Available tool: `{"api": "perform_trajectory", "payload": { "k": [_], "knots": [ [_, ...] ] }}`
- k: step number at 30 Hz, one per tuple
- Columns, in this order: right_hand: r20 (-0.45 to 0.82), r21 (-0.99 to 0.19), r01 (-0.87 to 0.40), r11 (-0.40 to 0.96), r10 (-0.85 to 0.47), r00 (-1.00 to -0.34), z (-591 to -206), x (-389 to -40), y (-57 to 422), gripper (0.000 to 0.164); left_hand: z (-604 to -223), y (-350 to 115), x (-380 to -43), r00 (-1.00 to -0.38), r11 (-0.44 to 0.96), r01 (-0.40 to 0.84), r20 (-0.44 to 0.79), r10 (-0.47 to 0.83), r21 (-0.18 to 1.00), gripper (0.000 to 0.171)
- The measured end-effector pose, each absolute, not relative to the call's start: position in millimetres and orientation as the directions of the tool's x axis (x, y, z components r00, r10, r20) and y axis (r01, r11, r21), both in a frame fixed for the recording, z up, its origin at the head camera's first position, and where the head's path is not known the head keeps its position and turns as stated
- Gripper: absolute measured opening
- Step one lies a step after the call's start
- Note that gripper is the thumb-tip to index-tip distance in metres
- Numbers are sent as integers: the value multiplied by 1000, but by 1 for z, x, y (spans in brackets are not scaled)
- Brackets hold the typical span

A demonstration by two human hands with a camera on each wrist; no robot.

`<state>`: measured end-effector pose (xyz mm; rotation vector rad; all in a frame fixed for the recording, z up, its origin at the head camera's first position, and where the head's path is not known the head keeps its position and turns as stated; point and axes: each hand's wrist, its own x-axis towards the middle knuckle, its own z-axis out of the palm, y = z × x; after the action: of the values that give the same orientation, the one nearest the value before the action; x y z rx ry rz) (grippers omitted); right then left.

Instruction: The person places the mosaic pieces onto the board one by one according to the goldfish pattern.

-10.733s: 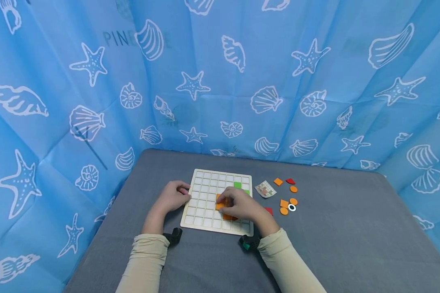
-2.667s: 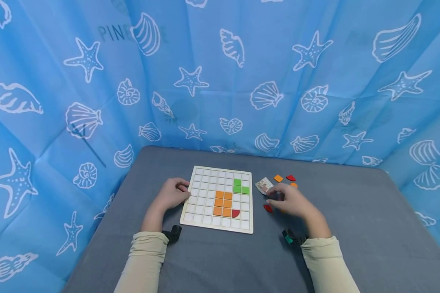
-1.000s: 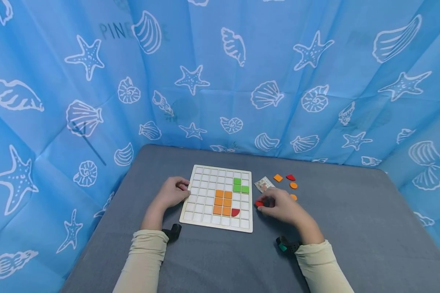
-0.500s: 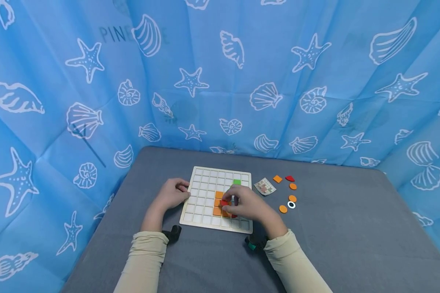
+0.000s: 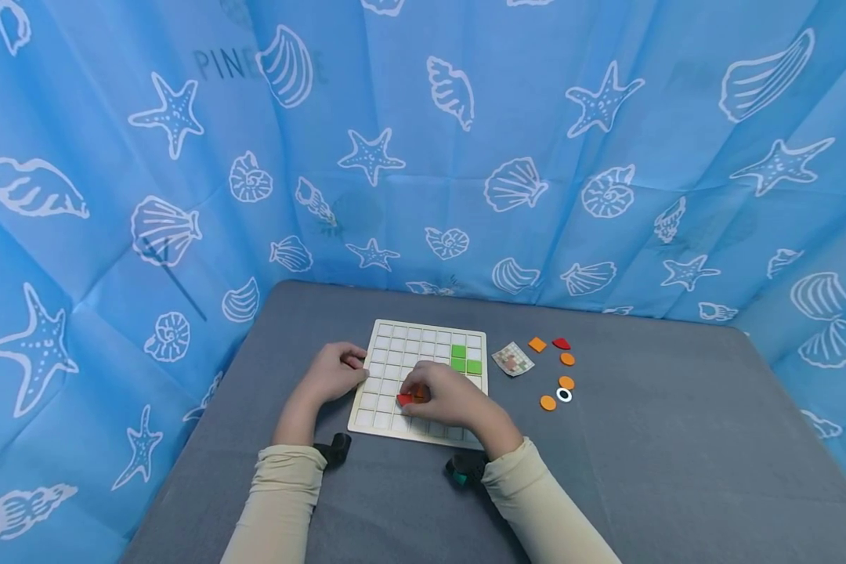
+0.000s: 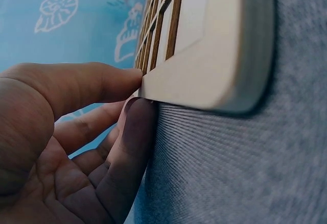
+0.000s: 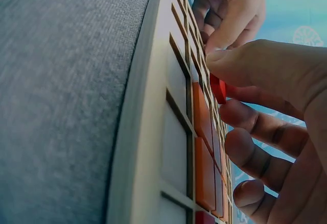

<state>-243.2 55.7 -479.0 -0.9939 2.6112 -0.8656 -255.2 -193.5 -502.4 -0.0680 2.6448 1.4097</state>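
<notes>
A pale wooden grid board [image 5: 375,419] with white squares lies on the grey table. My left hand [image 5: 334,375] pinches its left edge between thumb and fingers, as the left wrist view shows close up. Over the lower middle of the board, my right hand [image 5: 446,395] pinches a red tile [image 5: 404,399] between thumb and forefinger. Orange square tiles [image 7: 205,175] sit in the cells beneath that hand, mostly hidden in the head view, with another red tile [image 7: 203,217] beside them. Three green square tiles [image 5: 458,365] are set in cells near the board's upper right.
Right of the board lies a small pattern card [image 5: 513,359]. Near it are an orange square tile [image 5: 537,345], a red quarter-circle tile [image 5: 562,344], orange round tiles [image 5: 567,359] and a white ring-shaped piece [image 5: 564,395]. A blue shell-print curtain [image 5: 409,204] hangs behind the table.
My right hand has picked up the red tile from beside the card and carried it left over the board. Earlier, more orange squares and a red quarter-circle went onto the board. My left hand has stayed put.
</notes>
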Motion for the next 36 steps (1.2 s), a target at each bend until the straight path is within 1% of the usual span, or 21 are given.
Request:
{"api": "perform_trajectory", "payload": {
  "k": [9,28,36],
  "knots": [
    [-11,-555,-548,625,-665,-747,-484,-244,53,15,-503,-193,-255,-989,553,-107,-144,24,826,34],
    [-7,-551,-555,622,-669,-743,-481,-242,53,11,-503,-193,-254,-989,553,-109,-147,25,826,35],
    [-16,-556,-540,632,-658,-753,-480,-242,55,14,-503,-193,-254,-986,545,-122,-163,28,829,36]
  ]
}}
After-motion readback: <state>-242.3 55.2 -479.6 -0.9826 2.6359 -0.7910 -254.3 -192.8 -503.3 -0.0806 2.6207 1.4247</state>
